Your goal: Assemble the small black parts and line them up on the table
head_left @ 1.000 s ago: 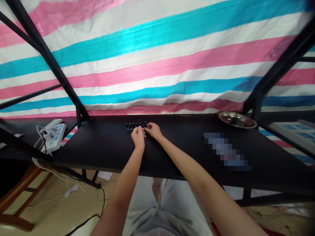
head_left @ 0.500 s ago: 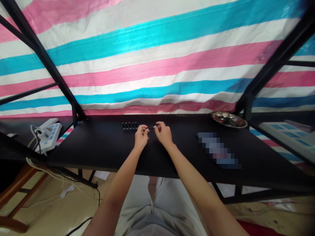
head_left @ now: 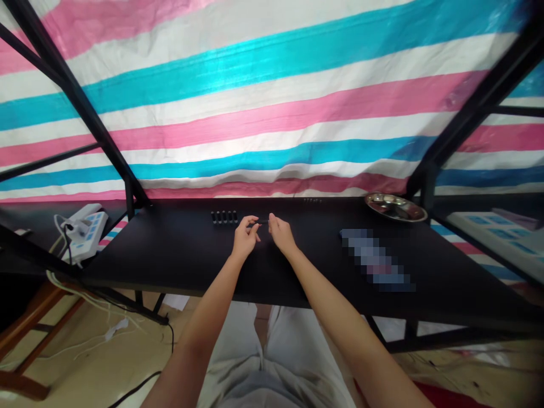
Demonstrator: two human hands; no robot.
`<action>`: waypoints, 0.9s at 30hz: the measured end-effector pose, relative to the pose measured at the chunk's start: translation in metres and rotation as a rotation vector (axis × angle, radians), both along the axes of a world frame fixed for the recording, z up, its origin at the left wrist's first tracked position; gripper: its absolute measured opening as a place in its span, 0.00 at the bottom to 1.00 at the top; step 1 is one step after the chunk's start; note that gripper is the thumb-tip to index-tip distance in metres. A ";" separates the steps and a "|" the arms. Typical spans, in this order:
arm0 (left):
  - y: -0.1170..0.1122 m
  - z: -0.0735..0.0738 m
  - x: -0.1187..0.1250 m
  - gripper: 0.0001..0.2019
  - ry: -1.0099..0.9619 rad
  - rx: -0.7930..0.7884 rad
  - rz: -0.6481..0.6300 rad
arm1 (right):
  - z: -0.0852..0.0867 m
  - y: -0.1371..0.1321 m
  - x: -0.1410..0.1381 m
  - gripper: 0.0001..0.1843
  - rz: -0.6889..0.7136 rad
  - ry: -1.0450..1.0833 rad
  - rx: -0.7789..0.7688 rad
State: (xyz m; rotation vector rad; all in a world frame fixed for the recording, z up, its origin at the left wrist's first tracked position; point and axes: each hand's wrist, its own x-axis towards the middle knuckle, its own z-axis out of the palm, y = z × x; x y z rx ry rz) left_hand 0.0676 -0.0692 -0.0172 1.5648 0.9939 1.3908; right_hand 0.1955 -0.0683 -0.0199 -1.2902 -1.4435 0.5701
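While both hands [head_left: 243,239] [head_left: 282,233] are nearly closed, they pinch a rod [head_left: 264,222].

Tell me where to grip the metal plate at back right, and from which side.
I'd pinch the metal plate by its near-left rim, right hand coming from the front left. It's wide and shallow and appears to lie flat, so the rim is the likeliest hold; the black post by its right end and the striped sheet behind leave less room.
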 end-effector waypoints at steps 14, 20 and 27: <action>-0.001 -0.001 -0.002 0.08 0.084 0.024 0.055 | -0.005 0.002 -0.001 0.29 0.040 0.049 -0.015; 0.000 -0.002 -0.002 0.07 0.142 0.056 0.076 | -0.004 0.002 -0.002 0.28 0.053 0.109 -0.027; 0.000 -0.004 -0.004 0.08 0.218 0.121 0.082 | -0.004 0.003 -0.003 0.28 0.066 0.173 -0.021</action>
